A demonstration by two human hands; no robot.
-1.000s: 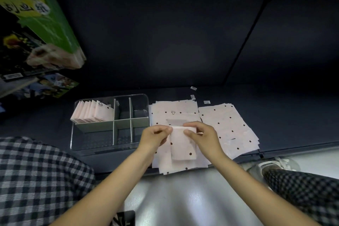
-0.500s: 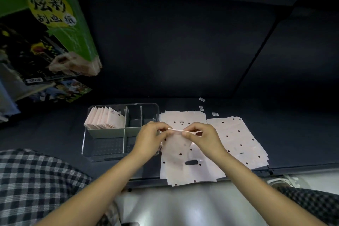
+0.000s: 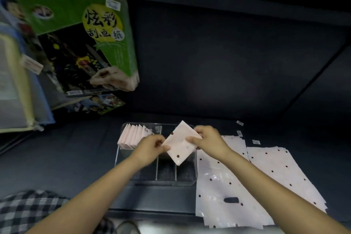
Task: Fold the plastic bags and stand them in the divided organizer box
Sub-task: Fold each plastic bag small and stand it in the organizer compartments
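Note:
A folded pink dotted plastic bag [image 3: 180, 143] is held tilted like a diamond above the clear divided organizer box [image 3: 165, 181]. My left hand [image 3: 150, 147] pinches its left corner and my right hand [image 3: 206, 139] pinches its right edge. Several folded bags [image 3: 133, 136] stand in a row in the box's back left compartment. The other compartments that show look empty; the held bag and my hands hide part of the box. Two stacks of flat pink dotted bags lie to the right of the box, a near stack [image 3: 226, 186] and a far right stack [image 3: 281, 173].
A green boxed scratch-art paper set [image 3: 79, 32] leans at the back left, with other packages beside it. Small white labels [image 3: 239, 123] lie on the dark shelf behind the bags. The shelf's front edge [image 3: 152, 213] runs below the box; my checked trouser leg [image 3: 28, 209] is at lower left.
The bag went from a flat fold over the near stack to a compact square, and both hands carried it left and up over the organizer box. The camera tilted up.

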